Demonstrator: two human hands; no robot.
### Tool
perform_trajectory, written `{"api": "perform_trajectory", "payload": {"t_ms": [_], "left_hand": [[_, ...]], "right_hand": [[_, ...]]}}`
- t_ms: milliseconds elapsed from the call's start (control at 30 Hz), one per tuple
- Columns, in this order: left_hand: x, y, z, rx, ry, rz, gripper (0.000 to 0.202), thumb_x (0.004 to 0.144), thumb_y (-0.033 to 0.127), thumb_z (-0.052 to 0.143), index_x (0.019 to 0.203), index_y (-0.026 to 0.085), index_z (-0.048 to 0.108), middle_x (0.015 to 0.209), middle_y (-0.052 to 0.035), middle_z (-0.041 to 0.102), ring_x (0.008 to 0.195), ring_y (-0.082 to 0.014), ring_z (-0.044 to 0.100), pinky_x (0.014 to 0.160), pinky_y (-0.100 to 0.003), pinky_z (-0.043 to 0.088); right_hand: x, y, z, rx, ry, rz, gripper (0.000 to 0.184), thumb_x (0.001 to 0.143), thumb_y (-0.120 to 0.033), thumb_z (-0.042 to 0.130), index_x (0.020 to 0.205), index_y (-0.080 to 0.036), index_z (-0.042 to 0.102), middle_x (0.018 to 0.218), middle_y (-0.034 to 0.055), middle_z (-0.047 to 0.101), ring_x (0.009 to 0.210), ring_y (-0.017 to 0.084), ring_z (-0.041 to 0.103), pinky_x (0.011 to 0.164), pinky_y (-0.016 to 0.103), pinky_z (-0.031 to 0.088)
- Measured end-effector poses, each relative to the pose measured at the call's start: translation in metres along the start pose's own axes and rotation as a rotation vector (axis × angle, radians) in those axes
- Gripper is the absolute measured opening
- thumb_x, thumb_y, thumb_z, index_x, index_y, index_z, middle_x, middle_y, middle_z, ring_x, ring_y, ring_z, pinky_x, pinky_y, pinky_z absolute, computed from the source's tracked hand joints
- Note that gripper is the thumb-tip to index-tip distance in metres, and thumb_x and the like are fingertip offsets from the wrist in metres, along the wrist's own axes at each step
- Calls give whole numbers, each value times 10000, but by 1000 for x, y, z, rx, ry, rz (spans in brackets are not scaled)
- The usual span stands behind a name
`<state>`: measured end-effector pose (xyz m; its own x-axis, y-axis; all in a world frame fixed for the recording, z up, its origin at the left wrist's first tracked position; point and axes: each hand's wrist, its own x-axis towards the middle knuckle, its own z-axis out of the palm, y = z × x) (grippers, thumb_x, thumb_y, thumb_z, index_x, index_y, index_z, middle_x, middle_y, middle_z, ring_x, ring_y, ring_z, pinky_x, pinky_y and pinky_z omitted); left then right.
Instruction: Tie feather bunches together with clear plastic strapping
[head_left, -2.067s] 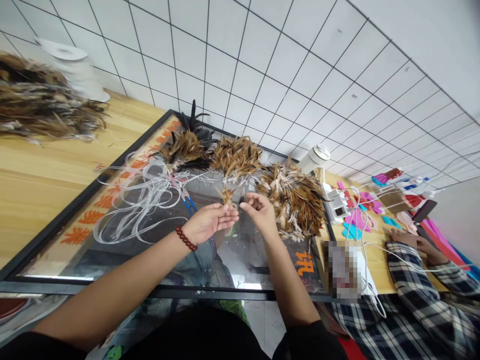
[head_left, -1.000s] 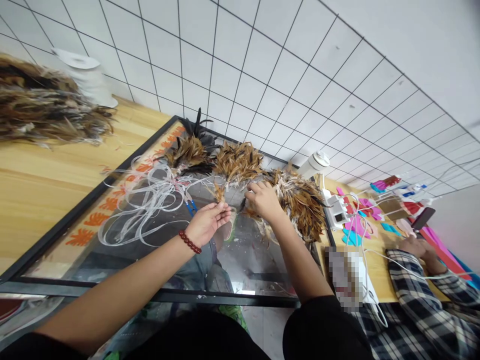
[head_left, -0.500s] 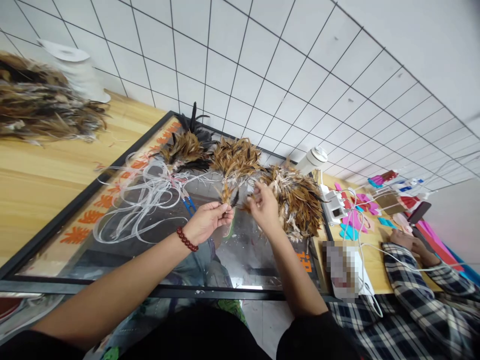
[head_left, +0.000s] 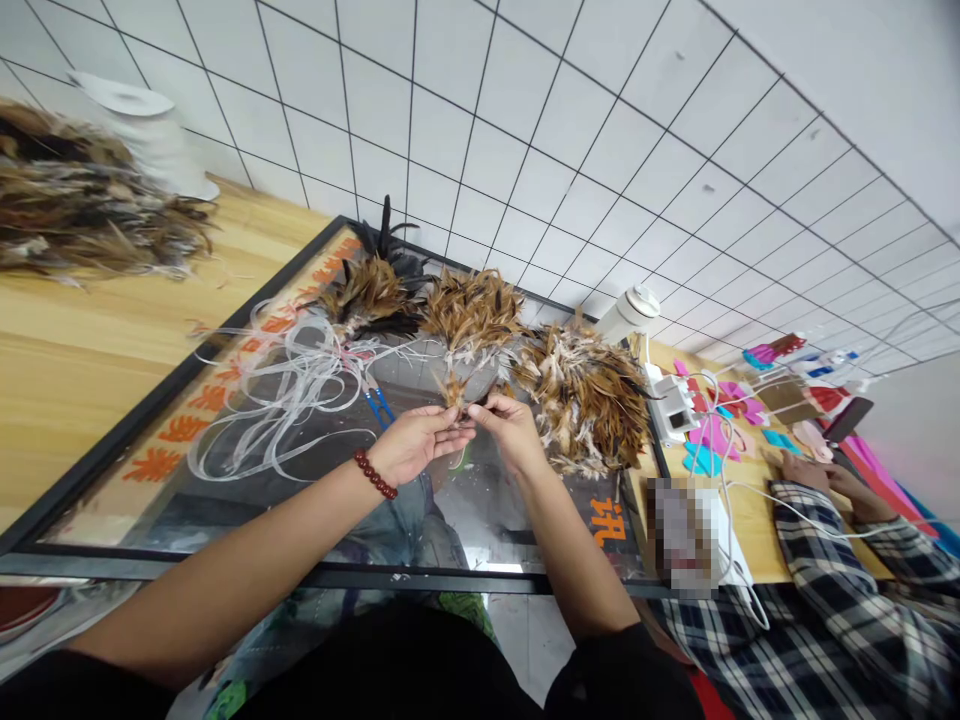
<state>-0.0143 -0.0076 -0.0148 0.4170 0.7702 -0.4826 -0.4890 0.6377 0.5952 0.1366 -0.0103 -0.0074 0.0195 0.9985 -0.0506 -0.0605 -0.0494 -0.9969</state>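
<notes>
Over the dark glass tabletop, my left hand [head_left: 426,440] pinches a small bunch of brown feathers [head_left: 451,390] between thumb and fingers. My right hand [head_left: 511,432] meets it from the right, thumb and forefinger closed on a dark feather [head_left: 487,394] beside the bunch. The fingertips of both hands nearly touch. Just beyond lies a pile of brown feathers [head_left: 474,308], with a larger feather pile [head_left: 592,395] at the right and a brown and black one [head_left: 371,295] to the left. Blue-handled snips [head_left: 379,404] rest left of my hands, beside tangled white ribbon [head_left: 300,390].
A black frame [head_left: 247,310] edges the glass. More feathers [head_left: 90,200] and a white spool [head_left: 142,130] stand far left. At right are a white bottle [head_left: 630,312], a power strip [head_left: 671,405], cables, coloured scraps [head_left: 709,435] and another person's plaid sleeve [head_left: 817,530].
My right hand has moved left and down from the large feather pile to my left hand, its fingers now closed on a dark feather. The left hand keeps its bunch.
</notes>
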Motion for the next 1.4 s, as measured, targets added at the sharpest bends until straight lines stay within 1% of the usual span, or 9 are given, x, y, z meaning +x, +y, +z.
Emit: {"api": "perform_trajectory", "payload": {"t_ms": [433,567,633,733,900,1067,1233,1333,1400], "left_hand": [[-3,-2,-2,305,-209,39,204,710,236,738,621,77,647,567,-60,624,480,-103,577,486,-208,473],[-4,1,-1,247,-170,81,144,742,213,707,700,80,672,578,-45,623,482,-98,572,475,-198,470],[-4,3,0,196,-98,72,94,769,169,674,754,76,683,631,-59,652,521,-105,604,504,-200,494],[-2,4,-1,91,-34,54,72,805,116,619,802,83,683,748,-92,702,651,-134,667,623,-231,544],[1,3,-3,-127,-103,39,115,825,80,579,752,101,665,978,-113,717,964,-200,667,882,-336,524],[5,-4,-6,-130,-158,18,110,822,72,576,776,92,674,844,-90,710,799,-154,676,779,-284,544],[4,-4,-4,-135,-83,34,91,812,65,588,765,92,661,820,-84,694,766,-145,665,762,-286,541],[3,-2,-2,-149,-28,75,123,839,77,554,768,90,654,740,-57,659,653,-107,629,650,-233,532],[3,-1,-2,-146,-20,76,134,850,88,541,772,88,650,673,-33,615,567,-82,580,567,-201,505]], "right_hand": [[-8,2,4,-391,24,-275,199,727,-406,681,682,-212,674,643,-23,485,588,102,441,576,240,372],[5,-9,-31,-532,178,-360,337,774,-383,639,1074,-230,657,839,8,598,640,112,490,656,258,426],[15,-14,-54,-688,334,-374,290,781,-340,622,1030,-199,673,838,26,618,692,134,523,711,280,436],[17,-17,-73,-870,285,-334,151,787,-278,599,856,-189,699,785,27,640,686,146,545,708,288,440],[-12,-13,-41,-876,34,-509,153,830,-325,595,899,-200,648,855,34,638,725,142,563,679,260,451],[-27,-10,-1,-1116,-57,-633,133,867,-311,559,944,-209,599,937,57,642,910,183,580,810,314,413],[-19,-15,-16,-1209,61,-602,159,888,-327,527,950,-206,610,952,54,646,914,179,585,798,306,392],[-12,-20,-47,-1208,205,-424,159,870,-301,541,951,-207,641,956,52,642,861,169,596,750,277,414],[-9,-21,-62,-1249,160,-293,131,845,-269,560,895,-220,671,908,37,648,811,165,602,724,267,420]]}}
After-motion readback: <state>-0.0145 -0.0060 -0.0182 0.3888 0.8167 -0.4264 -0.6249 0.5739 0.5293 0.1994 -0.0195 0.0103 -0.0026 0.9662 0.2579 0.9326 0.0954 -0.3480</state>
